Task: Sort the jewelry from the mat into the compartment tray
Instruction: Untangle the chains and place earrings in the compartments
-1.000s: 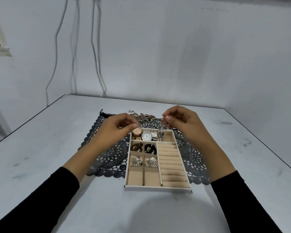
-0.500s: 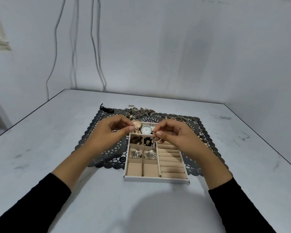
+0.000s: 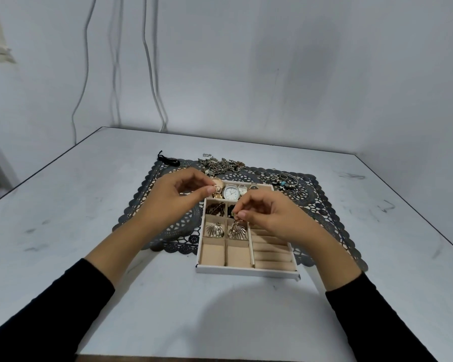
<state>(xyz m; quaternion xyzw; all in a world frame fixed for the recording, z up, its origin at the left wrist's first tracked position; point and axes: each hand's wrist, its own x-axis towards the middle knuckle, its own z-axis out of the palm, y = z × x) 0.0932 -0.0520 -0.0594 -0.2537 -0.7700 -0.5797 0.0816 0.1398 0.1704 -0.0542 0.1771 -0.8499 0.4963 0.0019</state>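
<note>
A white compartment tray [image 3: 246, 270] with beige lining sits on a dark lace mat [image 3: 168, 226]. Its back row holds watches [image 3: 232, 193]; the small compartments hold dark beads [image 3: 215, 208] and two shell-shaped earrings [image 3: 214, 229]. My right hand [image 3: 270, 218] pinches a small dangling earring [image 3: 236, 222] just above the second shell-earring compartment. My left hand [image 3: 178, 199] pinches a small gold piece [image 3: 216, 189] over the tray's back left corner. Chain necklaces [image 3: 220, 164] and a pile of bracelets and rings [image 3: 288, 182] lie on the mat behind the tray.
A black cord [image 3: 168, 160] lies at the mat's back left corner. The grey table [image 3: 76, 218] stretches left, right and in front of the tray. White walls with hanging cables [image 3: 152, 74] stand behind the table.
My right hand came toward me from the tray's back row to the middle small compartments, carrying the dangling piece lower. My left hand stayed near the back left corner.
</note>
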